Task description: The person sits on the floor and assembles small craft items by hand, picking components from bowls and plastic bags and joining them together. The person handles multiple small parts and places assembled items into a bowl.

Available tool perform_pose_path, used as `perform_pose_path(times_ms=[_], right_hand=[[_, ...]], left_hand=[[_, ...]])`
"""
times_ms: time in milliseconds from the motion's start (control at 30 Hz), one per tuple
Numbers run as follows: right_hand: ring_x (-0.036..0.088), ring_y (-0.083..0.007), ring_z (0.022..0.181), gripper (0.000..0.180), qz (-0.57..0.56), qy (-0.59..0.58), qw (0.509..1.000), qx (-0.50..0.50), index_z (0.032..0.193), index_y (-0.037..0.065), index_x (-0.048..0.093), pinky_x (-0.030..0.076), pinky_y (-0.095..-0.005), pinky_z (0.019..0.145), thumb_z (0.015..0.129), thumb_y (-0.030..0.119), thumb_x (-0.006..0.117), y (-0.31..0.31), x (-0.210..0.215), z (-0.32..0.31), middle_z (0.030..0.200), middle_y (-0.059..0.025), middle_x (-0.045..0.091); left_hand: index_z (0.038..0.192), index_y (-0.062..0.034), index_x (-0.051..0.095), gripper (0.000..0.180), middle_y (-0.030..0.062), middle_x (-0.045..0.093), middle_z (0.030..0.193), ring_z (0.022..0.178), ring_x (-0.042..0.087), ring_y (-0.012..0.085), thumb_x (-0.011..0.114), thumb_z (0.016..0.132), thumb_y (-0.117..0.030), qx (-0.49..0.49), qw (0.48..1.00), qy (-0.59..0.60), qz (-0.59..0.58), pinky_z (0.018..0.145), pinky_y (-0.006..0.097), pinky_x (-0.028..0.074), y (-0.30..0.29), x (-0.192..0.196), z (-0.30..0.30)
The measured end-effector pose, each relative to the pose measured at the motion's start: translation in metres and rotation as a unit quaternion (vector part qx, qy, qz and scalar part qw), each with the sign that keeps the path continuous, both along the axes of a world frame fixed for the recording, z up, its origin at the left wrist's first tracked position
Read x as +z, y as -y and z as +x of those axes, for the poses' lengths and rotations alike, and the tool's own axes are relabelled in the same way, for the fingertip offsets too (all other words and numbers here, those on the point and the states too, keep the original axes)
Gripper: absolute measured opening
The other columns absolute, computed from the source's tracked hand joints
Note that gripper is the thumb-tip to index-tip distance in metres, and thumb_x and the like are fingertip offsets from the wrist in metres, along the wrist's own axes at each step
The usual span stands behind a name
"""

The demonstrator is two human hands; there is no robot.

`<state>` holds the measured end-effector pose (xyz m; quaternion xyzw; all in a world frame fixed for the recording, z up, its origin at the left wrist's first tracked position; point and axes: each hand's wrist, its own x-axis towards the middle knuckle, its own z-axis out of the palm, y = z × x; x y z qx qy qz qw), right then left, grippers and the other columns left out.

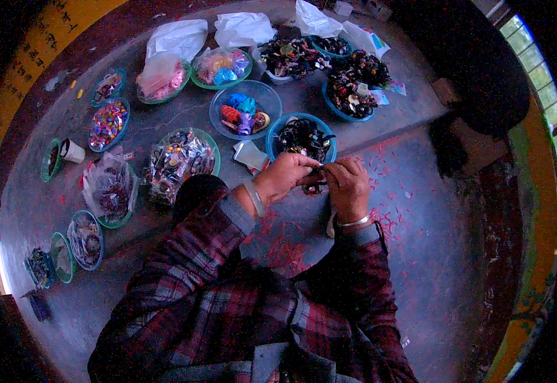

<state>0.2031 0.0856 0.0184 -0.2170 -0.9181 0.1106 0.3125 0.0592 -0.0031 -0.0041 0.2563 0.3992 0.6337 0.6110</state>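
In front of me, my left hand (283, 177) and my right hand (349, 189) meet with their fingertips pinched together. Between them is a small dark item (314, 187) with a loop-like part hanging below the fingers; its exact kind is too small to make out. Just beyond the hands stands a blue basket (334, 142) with a tangle of black bands (301, 137) in it. Beside my left hand lies a stack of pale cards (250, 155). My fingers partly cover the near side of the basket.
A clear bowl (213, 115) holds colourful bundles. Baskets of packaged pieces (181, 163), beads (107, 124), pink items (163, 83) and dark bands (350, 96) stand around. A white cup (72, 150) sits at the left. Red scraps (285, 246) litter the floor.
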Motion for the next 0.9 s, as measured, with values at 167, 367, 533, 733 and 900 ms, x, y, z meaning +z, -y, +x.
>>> perform_pose_path(times_ms=[167, 367, 533, 733, 900], right_hand=[[0.052, -0.0241, 0.080, 0.011, 0.088, 0.050, 0.995, 0.025, 0.079, 0.012, 0.057, 0.038, -0.0376, 0.071, 0.068, 0.016, 0.056, 0.005, 0.007, -0.001, 0.082, -0.0043, 0.055], [0.051, -0.0245, 0.077, 0.009, 0.095, 0.069, 0.992, 0.036, 0.077, 0.012, 0.057, 0.038, -0.0378, 0.069, 0.068, 0.016, 0.056, 0.007, 0.008, 0.000, 0.077, -0.0049, 0.054], [0.050, -0.0256, 0.075, 0.011, 0.069, 0.044, 0.997, 0.015, 0.074, 0.012, 0.057, 0.038, -0.0383, 0.066, 0.066, 0.018, 0.060, 0.009, 0.006, -0.001, 0.075, -0.0050, 0.053], [0.050, -0.0277, 0.072, 0.013, 0.026, 0.042, 0.999, 0.002, 0.072, 0.011, 0.057, 0.038, -0.0388, 0.064, 0.063, 0.017, 0.063, 0.011, 0.008, -0.002, 0.073, -0.0065, 0.053], [0.051, -0.0294, 0.071, 0.012, -0.026, 0.013, 0.999, -0.023, 0.070, 0.008, 0.058, 0.041, -0.0397, 0.062, 0.061, 0.012, 0.064, 0.005, -0.003, -0.001, 0.071, -0.0089, 0.054]], left_hand=[[0.100, 0.0080, 0.054, 0.022, 0.0118, 0.059, 0.088, 0.074, 0.060, 0.0175, 0.045, 0.083, -0.002, -0.052, 0.999, 0.003, -0.009, 0.064, 0.027, 0.051, -0.003, -0.005, -0.002], [0.099, 0.0053, 0.057, 0.021, 0.0094, 0.061, 0.082, 0.068, 0.059, 0.0144, 0.050, 0.083, -0.006, -0.072, 0.990, -0.118, 0.003, 0.060, 0.026, 0.049, -0.002, -0.006, -0.003], [0.098, 0.0028, 0.058, 0.020, 0.0082, 0.062, 0.081, 0.067, 0.059, 0.0135, 0.053, 0.081, -0.005, -0.079, 0.969, -0.233, -0.008, 0.061, 0.026, 0.049, -0.001, 0.002, -0.004], [0.096, 0.0012, 0.060, 0.019, 0.0077, 0.062, 0.080, 0.066, 0.059, 0.0128, 0.057, 0.078, -0.005, -0.074, 0.954, -0.287, -0.034, 0.059, 0.026, 0.048, -0.001, 0.006, -0.003], [0.093, 0.0003, 0.062, 0.018, 0.0073, 0.061, 0.079, 0.065, 0.058, 0.0127, 0.058, 0.078, -0.009, -0.080, 0.949, -0.305, -0.028, 0.058, 0.026, 0.048, 0.000, 0.004, -0.003]])
